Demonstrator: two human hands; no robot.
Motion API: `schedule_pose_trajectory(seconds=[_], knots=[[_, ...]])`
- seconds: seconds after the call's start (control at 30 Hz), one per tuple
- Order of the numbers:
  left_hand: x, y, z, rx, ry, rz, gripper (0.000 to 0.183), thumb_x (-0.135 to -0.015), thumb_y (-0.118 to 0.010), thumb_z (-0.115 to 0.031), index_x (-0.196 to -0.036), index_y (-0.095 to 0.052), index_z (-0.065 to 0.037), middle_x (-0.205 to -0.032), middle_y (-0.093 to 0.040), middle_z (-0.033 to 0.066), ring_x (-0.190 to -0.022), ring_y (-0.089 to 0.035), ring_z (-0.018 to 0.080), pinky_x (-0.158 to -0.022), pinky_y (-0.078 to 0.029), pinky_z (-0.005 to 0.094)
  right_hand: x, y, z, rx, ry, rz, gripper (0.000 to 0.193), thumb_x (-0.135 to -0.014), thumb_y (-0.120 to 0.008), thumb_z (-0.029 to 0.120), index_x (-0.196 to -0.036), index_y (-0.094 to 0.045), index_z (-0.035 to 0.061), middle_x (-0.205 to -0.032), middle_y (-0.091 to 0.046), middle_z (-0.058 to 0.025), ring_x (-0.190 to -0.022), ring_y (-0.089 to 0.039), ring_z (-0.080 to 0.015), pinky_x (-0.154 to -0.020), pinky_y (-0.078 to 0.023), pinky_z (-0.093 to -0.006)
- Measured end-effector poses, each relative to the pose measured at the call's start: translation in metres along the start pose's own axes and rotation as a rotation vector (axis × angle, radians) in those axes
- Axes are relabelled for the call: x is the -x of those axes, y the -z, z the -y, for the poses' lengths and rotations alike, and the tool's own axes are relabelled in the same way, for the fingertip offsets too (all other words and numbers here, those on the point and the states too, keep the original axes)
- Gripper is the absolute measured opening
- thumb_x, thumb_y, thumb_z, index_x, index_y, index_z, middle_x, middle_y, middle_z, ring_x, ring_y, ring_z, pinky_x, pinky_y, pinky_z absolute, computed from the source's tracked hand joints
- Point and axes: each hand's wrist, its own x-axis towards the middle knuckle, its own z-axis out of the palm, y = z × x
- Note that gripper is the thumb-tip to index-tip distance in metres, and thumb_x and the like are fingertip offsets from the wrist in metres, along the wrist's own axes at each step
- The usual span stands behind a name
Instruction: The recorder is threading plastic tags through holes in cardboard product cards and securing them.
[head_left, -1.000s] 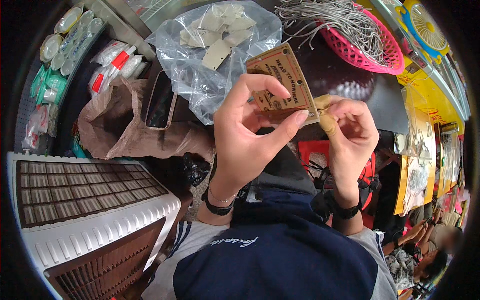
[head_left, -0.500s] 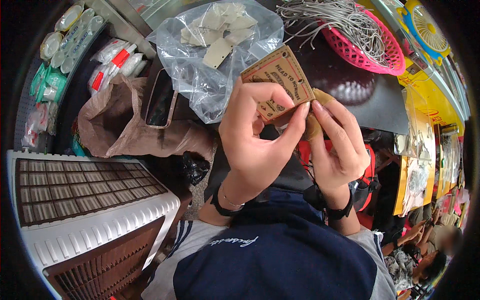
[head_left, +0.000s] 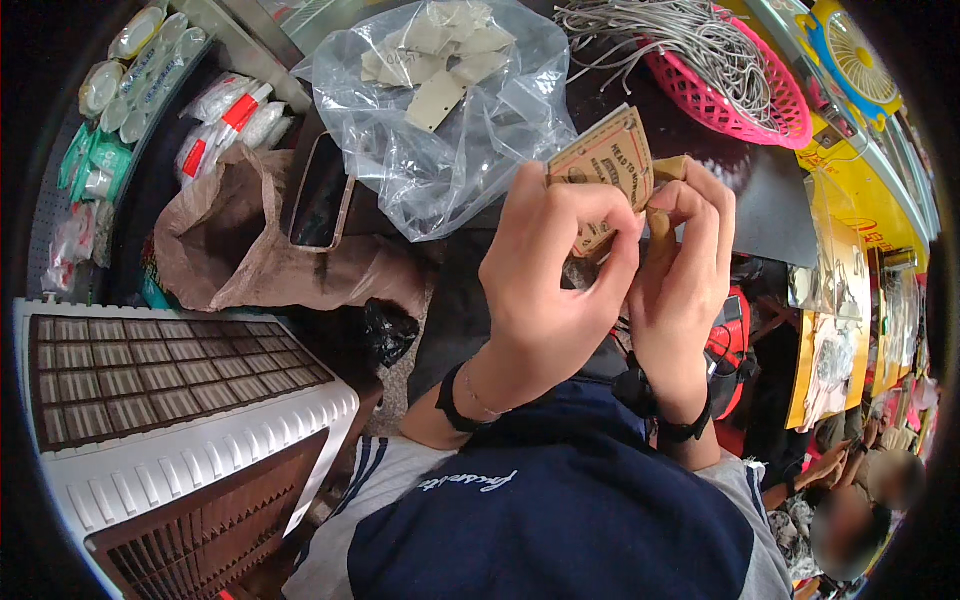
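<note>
Both hands are raised in front of my chest around a tan printed card (head_left: 622, 160) with a stitched-look border and holes near its corners. My left hand (head_left: 545, 290) pinches it between thumb and curled fingers, covering its lower left part. Close against it, my right hand (head_left: 685, 275) is closed on a small tan piece (head_left: 668, 168) at the card's right edge. Whether that piece is joined to the card is hidden by the fingers. Behind them, an open clear plastic bag (head_left: 390, 165) holds several beige tags (head_left: 437, 100) on the dark table.
A pink basket (head_left: 803, 120) of silver cords (head_left: 690, 50) stands at the far right. On the left are a phone (head_left: 320, 205), a brown sack (head_left: 220, 245) and a white air cooler (head_left: 345, 400). A yellow-and-blue fan (head_left: 852, 60) is farther right; other people's hands (head_left: 830, 465) show at lower right.
Both hands have shifted with the card, the left one moving right. The card has swung to a steeper, narrower angle, and my right fingers are more curled.
</note>
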Motion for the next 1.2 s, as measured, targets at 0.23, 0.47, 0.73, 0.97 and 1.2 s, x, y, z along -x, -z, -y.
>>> schedule_pose_trajectory(seconds=[0.23, 0.47, 0.73, 0.97, 1.2], knots=[[0.002, 0.001, -0.002, 0.014, 0.109, -0.008, 0.026, -0.066, -0.068, 0.009, -0.084, -0.055, -0.005, -0.081, -0.057, 0.0053, -0.073, -0.054, 0.0248, -0.064, -0.046, 0.0328, -0.001, -0.003, -0.005, 0.035, 0.109, -0.07, 0.033, -0.066, -0.051, -0.02, -0.094, -0.05, -0.0039, -0.111, -0.048, -0.0243, -0.097, -0.055, -0.0388, -0.076, -0.048, -0.0389], [0.0, 0.0, 0.003, 0.02, 0.135, -0.007, 0.025, -0.069, -0.068, 0.006, -0.087, -0.054, -0.005, -0.082, -0.056, 0.0066, -0.075, -0.054, 0.0268, -0.064, -0.045, 0.0342, 0.001, -0.001, -0.002, -0.024, 0.083, -0.037, 0.03, -0.069, -0.051, -0.017, -0.095, -0.049, -0.0028, -0.113, -0.047, -0.0243, -0.101, -0.053, -0.0371, -0.085, -0.045, -0.0378], [-0.01, 0.01, 0.025, 0.028, 0.155, -0.036, 0.022, -0.072, -0.068, 0.004, -0.088, -0.055, -0.005, -0.084, -0.053, 0.0086, -0.073, -0.056, 0.024, -0.06, -0.047, 0.0311, 0.003, 0.026, 0.003, -0.914, -0.263, 0.22, 0.007, -0.083, -0.053, 0.002, -0.089, -0.051, 0.0011, -0.114, -0.048, -0.0153, -0.091, -0.049, -0.0157, -0.081, -0.041, -0.0274], [-0.019, 0.019, 0.012, -0.203, -0.209, 0.204, 0.026, -0.071, -0.066, 0.009, -0.091, -0.063, -0.008, -0.089, -0.056, 0.0093, -0.071, -0.061, 0.0206, -0.059, -0.05, 0.0299, -0.008, 0.029, -0.007, -0.614, -0.431, 0.237, 0.016, -0.081, -0.058, 0.009, -0.09, -0.06, -0.0043, -0.115, -0.052, -0.0127, -0.099, -0.052, -0.0171, -0.085, -0.04, -0.0261], [-0.016, 0.018, 0.005, -0.061, 0.011, 0.212, 0.015, -0.075, -0.068, 0.007, -0.088, -0.071, -0.002, -0.086, -0.067, 0.0087, -0.076, -0.064, 0.0142, -0.066, -0.051, 0.0218, 0.0, 0.017, -0.025, -0.721, -0.421, 0.336, 0.015, -0.085, -0.062, 0.009, -0.092, -0.063, -0.0053, -0.117, -0.056, -0.0146, -0.102, -0.054, -0.017, -0.088, -0.041, -0.0284]])
